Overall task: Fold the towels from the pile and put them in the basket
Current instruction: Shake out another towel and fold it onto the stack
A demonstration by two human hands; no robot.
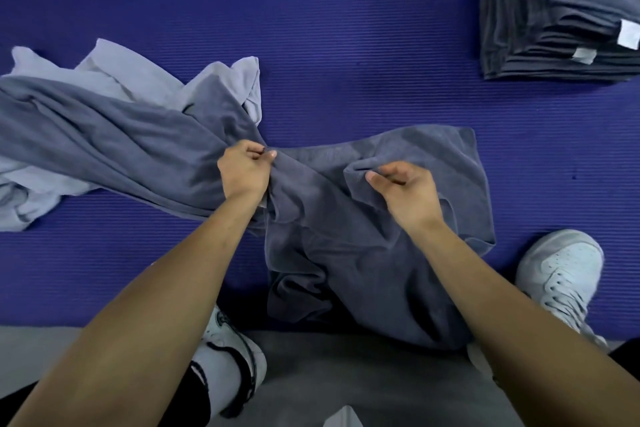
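Note:
A dark grey towel [363, 239] lies crumpled on the purple mat in front of me, its near end hanging over the mat's front edge. My left hand [244, 172] pinches its upper edge at the left. My right hand [407, 192] grips a raised fold of the same towel to the right. A loose pile of towels [104, 121], dark grey over light grey, spreads to the left, touching the towel I hold. No basket is in view.
A tall stack of folded dark grey towels [561, 10] stands at the top right corner. The purple ribbed mat [346, 45] covers the floor. My two white shoes [561, 270] [228, 350] sit at the mat's front edge.

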